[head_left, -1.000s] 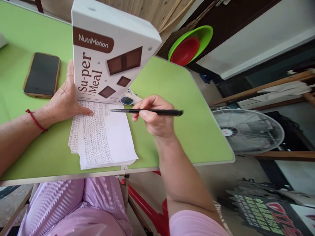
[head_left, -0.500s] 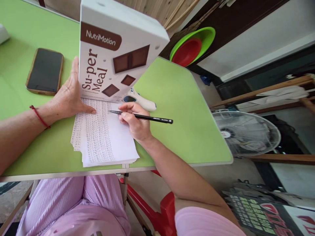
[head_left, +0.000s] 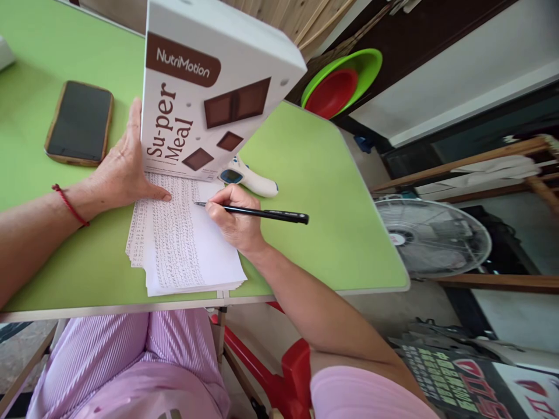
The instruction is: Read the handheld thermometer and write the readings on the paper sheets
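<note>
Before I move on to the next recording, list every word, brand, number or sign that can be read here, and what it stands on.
"NutriMotion": brown band on the white box.
"Su-per Meal": same face of the box.
Too small to read: fine print on the box, rows of writing on the paper, marking on the black pen.
Too blurred: lettering on the dark printed item, lower right; fan hub label.
</note>
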{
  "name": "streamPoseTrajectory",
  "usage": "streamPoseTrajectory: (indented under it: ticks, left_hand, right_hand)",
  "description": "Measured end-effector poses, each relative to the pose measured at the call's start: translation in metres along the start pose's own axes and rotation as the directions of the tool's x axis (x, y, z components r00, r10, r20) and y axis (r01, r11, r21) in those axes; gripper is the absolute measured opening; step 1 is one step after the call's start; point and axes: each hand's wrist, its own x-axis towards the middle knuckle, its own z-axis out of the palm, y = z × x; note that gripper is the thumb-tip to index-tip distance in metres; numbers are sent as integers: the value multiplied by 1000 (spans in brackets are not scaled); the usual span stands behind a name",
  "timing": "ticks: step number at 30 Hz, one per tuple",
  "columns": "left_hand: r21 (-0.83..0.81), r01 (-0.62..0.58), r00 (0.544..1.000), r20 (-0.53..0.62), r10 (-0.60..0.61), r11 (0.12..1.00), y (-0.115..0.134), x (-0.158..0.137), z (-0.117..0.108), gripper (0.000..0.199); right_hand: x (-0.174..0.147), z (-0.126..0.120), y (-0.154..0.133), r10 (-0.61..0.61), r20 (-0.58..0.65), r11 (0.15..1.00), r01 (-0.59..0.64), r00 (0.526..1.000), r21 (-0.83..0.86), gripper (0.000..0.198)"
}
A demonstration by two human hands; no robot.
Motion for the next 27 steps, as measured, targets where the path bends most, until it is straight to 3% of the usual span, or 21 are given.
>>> streamPoseTrajectory:
  ticks: [18, 27]
  left_hand:
    - [19, 62, 998, 30, -62, 998, 11, 1, -3, 164]
    - [3, 62, 998, 32, -62, 998, 10, 2, -3, 165]
  right_hand:
    - [-1, 0, -1, -35, 48, 998, 37, 998, -54, 25]
    - [-1, 1, -2, -30, -9, 1000, 30, 1000, 3, 22]
